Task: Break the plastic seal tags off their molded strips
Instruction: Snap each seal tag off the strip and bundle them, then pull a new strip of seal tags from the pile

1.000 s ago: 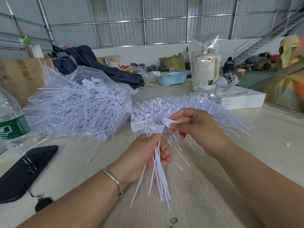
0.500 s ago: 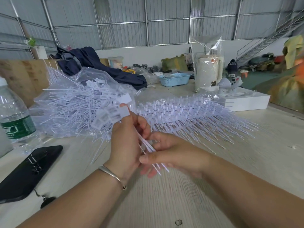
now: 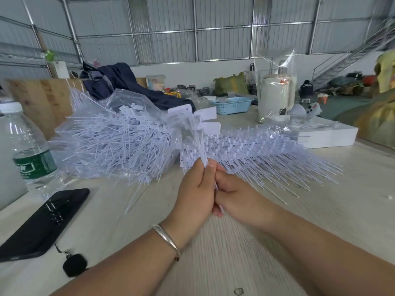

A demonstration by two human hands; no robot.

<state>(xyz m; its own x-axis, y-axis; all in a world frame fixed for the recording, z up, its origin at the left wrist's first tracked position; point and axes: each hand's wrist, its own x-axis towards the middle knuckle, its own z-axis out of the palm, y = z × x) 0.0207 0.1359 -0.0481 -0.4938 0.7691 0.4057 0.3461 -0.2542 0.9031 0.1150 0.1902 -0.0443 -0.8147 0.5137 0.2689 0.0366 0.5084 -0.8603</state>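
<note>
Where the pale wood-grain bench [image 3: 245, 257] meets the left edge of the frame, a clear plastic water bottle with a green label [image 3: 27, 150] stands upright, with a black phone on a lanyard [image 3: 40, 223] lying flat at lower left. Right of the bottle, a clear plastic bag stuffed with loose white seal tags [image 3: 115, 144] sits at centre left. At frame centre, the left hand [image 3: 193, 195], a silver bangle [image 3: 166, 237] on its wrist, grips a bundle of white plastic seal tags [image 3: 197, 133] by the stems, thumb and fingers curled round them; the flat tag heads fan upward. The right hand [image 3: 237, 198] touches the left, fingers curled round the stems' lower ends. Behind both, molded strips of white tags [image 3: 267, 152] lie on the bench toward centre right, and a white flat box [image 3: 333, 137] rests at right.
</note>
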